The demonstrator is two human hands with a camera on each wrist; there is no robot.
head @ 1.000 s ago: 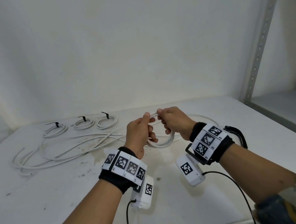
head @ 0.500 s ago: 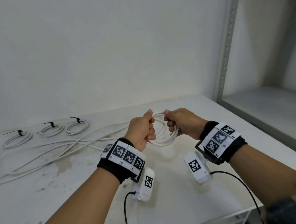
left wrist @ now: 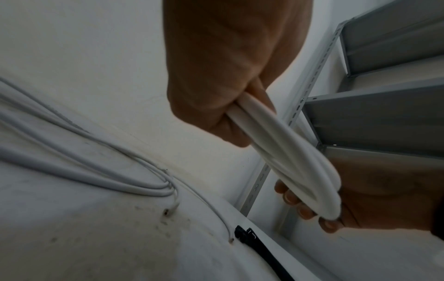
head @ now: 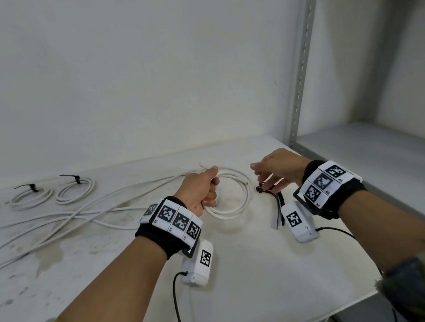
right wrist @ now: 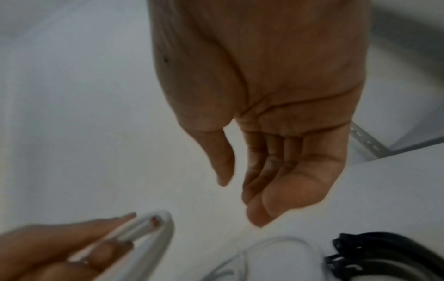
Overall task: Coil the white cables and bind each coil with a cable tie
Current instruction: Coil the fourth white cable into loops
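White coil [head: 231, 193], black cable ties [head: 276, 201] — black-and-white checkered wristbands [head: 171, 219] — white shelf [head: 270, 272].

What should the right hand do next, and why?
Probably pinch up one black cable tie. The left hand grips the finished white coil, which has no tie on it yet, while the right hand is open and empty just above the ties lying on the shelf.

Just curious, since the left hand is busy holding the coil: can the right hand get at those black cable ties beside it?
Probably yes. The right hand is open, holds nothing, and hovers right above the black cable ties on the table. Nothing lies between them; the coil in the left hand sits off to the side.
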